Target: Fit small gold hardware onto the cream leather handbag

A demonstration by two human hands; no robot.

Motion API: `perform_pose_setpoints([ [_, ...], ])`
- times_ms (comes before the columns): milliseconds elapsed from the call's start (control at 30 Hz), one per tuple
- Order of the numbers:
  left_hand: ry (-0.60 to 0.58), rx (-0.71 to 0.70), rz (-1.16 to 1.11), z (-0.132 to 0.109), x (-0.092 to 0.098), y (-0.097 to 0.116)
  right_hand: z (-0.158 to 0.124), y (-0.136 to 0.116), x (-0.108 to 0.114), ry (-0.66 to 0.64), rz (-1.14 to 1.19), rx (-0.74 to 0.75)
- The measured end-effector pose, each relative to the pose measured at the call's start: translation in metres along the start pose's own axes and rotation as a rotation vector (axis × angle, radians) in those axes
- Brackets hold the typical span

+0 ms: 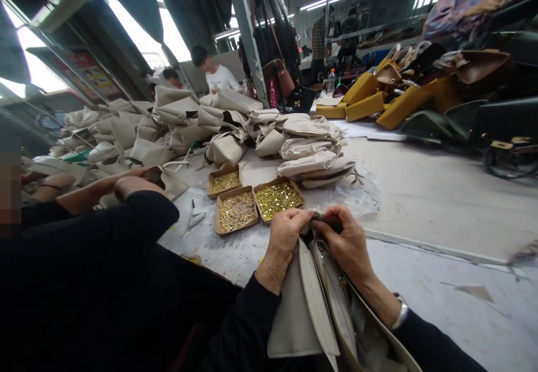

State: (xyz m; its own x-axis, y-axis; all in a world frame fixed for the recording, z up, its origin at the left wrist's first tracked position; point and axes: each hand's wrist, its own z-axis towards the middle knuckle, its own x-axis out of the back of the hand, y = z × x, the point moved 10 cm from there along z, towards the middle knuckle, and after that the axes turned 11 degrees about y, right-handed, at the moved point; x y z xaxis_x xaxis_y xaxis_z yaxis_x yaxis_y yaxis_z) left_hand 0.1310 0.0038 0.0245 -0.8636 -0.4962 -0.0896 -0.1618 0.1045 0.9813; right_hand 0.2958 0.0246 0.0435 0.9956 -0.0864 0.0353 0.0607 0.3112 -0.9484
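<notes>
A cream handbag (pixel 296 310) with a zipped inner compartment lies between my forearms, its near end running out of the bottom of the view. My left hand (pixel 283 243) pinches its far end from the left. From the right, my right hand (pixel 347 243) grips the same end, thumb and fingers bent close to the left fingertips. Whether a small part sits between the fingertips is hidden. Just beyond my hands stand three cardboard trays of small gold-coloured metal pieces: one tray (pixel 236 229) at the front left, another tray (pixel 303 204) at the right, and a smaller tray (pixel 209 193) behind.
Cream bags (pixel 227 148) are heaped along the far left of the table (pixel 424 193). Yellow bags (pixel 365 103) and dark green ones (pixel 445 122) lie at the back right. A co-worker's arm (pixel 138 190) reaches in at left. A pointed tool (pixel 195 218) lies near the trays.
</notes>
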Motion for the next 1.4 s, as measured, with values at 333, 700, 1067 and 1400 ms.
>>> perform_pose_setpoints([
  [333,0.040,-0.154,0.113,-0.006,0.004,0.016,0.009,-0.002,-0.004,-0.028,-0.014,-0.005],
  [700,-0.118,-0.226,0.269,-0.011,-0.009,0.021,0.010,-0.006,0.004,0.026,-0.082,0.089],
  [1067,0.038,-0.330,0.380,-0.016,0.008,0.033,0.013,-0.004,-0.011,-0.183,0.019,0.004],
  [1400,-0.005,-0.435,0.534,-0.017,0.001,0.046,0.012,-0.026,-0.017,-0.341,-0.013,0.272],
])
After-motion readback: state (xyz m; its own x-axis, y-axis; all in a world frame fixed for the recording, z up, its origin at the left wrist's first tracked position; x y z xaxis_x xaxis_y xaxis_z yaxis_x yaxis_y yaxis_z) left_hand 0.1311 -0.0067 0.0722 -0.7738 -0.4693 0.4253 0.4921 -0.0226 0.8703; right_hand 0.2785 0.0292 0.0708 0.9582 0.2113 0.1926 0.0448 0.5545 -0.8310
